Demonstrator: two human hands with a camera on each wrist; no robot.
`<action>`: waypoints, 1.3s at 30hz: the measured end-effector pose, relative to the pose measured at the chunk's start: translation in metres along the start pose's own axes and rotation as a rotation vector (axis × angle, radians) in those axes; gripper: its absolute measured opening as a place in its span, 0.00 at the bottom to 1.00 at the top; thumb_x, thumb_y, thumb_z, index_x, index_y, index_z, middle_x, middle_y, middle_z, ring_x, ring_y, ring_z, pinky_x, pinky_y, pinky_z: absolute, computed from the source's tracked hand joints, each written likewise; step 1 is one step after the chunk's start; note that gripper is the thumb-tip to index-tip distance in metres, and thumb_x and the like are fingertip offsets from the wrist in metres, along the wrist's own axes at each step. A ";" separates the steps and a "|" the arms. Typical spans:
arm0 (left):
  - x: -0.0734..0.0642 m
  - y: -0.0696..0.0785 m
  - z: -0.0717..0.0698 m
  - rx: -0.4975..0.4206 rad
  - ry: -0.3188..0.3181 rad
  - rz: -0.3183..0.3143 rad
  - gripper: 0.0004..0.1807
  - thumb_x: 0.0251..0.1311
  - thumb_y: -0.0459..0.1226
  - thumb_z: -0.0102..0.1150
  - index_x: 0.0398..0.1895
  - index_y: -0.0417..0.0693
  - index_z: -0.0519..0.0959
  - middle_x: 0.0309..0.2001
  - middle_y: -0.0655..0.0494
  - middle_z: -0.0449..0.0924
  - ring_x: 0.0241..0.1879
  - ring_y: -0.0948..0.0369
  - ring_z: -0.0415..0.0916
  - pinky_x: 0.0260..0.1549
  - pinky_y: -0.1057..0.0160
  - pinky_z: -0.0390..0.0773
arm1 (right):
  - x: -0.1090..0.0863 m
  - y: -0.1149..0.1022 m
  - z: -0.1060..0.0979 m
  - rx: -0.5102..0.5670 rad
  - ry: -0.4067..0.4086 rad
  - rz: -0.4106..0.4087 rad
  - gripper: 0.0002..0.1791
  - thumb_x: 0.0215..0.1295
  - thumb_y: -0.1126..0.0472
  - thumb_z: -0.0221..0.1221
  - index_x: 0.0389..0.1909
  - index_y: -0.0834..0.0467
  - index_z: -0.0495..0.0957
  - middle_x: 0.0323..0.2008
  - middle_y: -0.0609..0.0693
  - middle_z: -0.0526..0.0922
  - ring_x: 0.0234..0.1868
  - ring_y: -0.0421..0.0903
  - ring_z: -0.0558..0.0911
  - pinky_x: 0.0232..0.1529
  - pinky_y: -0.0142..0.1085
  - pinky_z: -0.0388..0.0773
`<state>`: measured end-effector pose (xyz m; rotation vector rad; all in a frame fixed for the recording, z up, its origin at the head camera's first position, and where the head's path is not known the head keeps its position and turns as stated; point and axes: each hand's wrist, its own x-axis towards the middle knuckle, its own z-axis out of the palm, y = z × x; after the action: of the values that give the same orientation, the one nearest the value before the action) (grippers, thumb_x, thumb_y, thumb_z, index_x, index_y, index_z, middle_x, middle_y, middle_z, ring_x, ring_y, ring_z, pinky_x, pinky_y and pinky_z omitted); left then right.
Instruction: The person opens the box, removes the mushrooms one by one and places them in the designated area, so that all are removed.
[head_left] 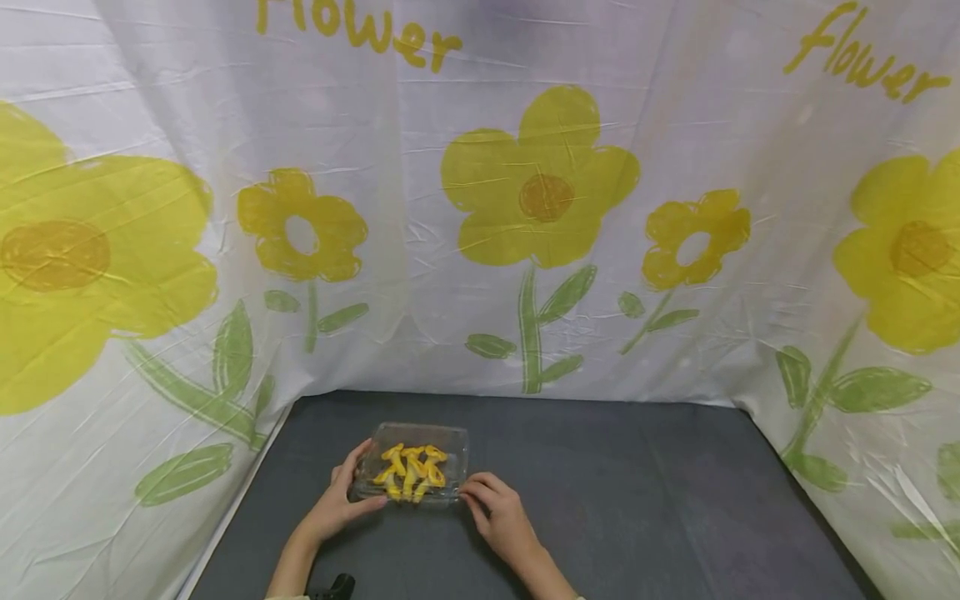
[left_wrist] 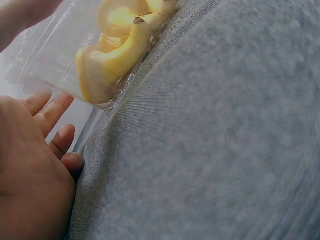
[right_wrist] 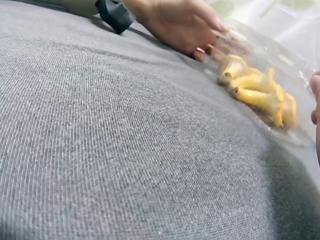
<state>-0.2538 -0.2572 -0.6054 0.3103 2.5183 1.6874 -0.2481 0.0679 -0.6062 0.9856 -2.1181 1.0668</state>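
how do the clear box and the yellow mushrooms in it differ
The clear box is see-through and colourless, while the yellow mushrooms are opaque and strongly coloured. The clear box is one larger piece with fairly straight sides; the yellow mushrooms are several smaller, curved pieces. Both are between the left hand and the right hand.

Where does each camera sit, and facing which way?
Head: worn there, looking forward and down at the clear container; left hand and right hand show.
Left wrist: worn there, facing the container; left hand shows.
Right wrist: worn there, facing the container across gray cloth; both hands partly show.
Head and right wrist share both hands and container.
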 end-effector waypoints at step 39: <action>-0.002 0.004 0.000 0.050 -0.036 0.030 0.71 0.57 0.37 0.79 0.88 0.46 0.31 0.86 0.40 0.46 0.78 0.32 0.40 0.63 0.18 0.52 | -0.005 -0.001 0.000 0.024 0.058 -0.076 0.07 0.66 0.70 0.71 0.43 0.58 0.87 0.44 0.47 0.85 0.40 0.39 0.85 0.42 0.23 0.79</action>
<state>-0.2512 -0.2558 -0.6019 0.3809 2.5453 1.6168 -0.2447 0.0696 -0.6096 1.0255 -2.0097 1.0731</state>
